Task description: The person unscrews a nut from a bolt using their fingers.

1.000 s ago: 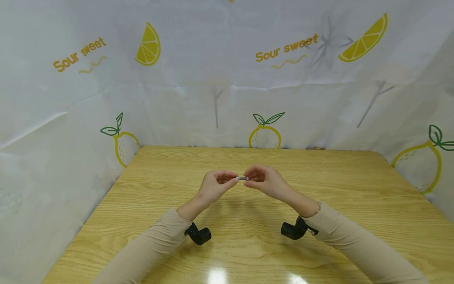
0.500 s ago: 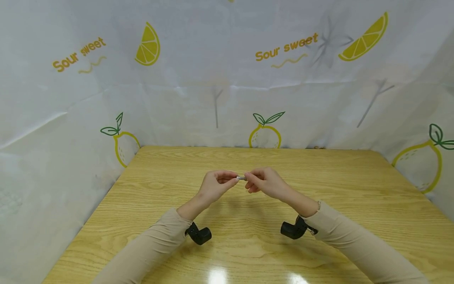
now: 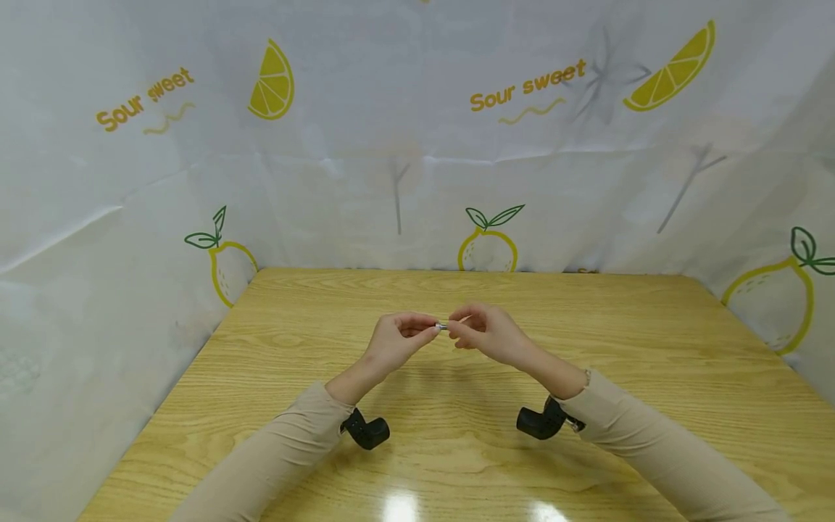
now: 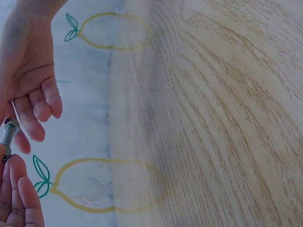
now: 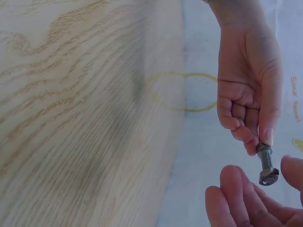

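Observation:
Near the far middle of the table, my left hand (image 3: pixel 396 342) pinches a small metal bolt (image 5: pixel 266 157) by its head, between thumb and fingers. The bolt is held in the air, its shank pointing toward my right hand (image 3: pixel 492 337). A hex nut (image 5: pixel 269 176) sits on the bolt's free end, with the thread end showing inside it in the right wrist view. My right thumb and fingers stand on either side of the nut, with a small gap around it there. Left fingers cover most of the bolt's head in the head view.
Below the hands spreads a wood-grain table (image 3: pixel 443 464). A white curtain (image 3: pixel 365 196) printed with lemons hangs behind it and along its sides. Black wrist mounts (image 3: pixel 367 431) stick out under both sleeves.
My right fingers were spread around the bolt's end, then closed in on it half a second ago, and have now parted again. My left hand keeps its hold on the bolt.

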Demonstrator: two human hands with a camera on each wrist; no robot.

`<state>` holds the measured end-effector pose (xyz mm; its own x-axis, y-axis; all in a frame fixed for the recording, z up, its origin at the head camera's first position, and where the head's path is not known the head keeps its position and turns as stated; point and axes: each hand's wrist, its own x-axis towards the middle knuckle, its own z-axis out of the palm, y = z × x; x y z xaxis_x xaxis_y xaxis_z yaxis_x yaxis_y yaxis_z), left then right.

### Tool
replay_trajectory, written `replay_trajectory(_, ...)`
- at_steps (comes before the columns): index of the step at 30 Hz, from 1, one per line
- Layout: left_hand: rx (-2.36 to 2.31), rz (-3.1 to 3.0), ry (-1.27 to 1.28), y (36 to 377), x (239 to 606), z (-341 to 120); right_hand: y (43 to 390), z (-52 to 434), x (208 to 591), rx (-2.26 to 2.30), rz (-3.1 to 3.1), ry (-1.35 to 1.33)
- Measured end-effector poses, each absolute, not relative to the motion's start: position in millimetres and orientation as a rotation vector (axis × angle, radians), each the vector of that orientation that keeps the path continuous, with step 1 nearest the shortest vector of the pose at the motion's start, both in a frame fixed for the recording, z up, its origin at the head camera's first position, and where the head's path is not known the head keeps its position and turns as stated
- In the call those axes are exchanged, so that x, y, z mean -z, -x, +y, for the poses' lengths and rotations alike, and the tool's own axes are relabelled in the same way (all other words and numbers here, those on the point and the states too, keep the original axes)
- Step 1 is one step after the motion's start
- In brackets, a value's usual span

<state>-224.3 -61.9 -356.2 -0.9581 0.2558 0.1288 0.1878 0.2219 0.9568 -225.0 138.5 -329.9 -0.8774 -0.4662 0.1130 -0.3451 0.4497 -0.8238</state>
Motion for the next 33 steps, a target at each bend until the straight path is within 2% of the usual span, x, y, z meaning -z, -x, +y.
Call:
replay_trajectory(6,-1.877,2.403,-0.429,224.1,355.2,-61.7,223.9,137.8,327.5,1.385,2.536,0.650)
replay_trajectory(14,-1.893,2.395,-0.435,223.8,355.1,-62.4,226.3,139.0,331.3,1.402,2.599,0.796)
replay_trajectory(23,-1.881,2.404,-0.424,224.2,355.6,-61.3,226.5,138.4,331.3,1.432,2.551,0.696)
replay_trajectory(33,-1.878,2.419,-0.441,224.5,356.3,-62.1,227.1,140.0,331.8,1.391,2.549,0.703)
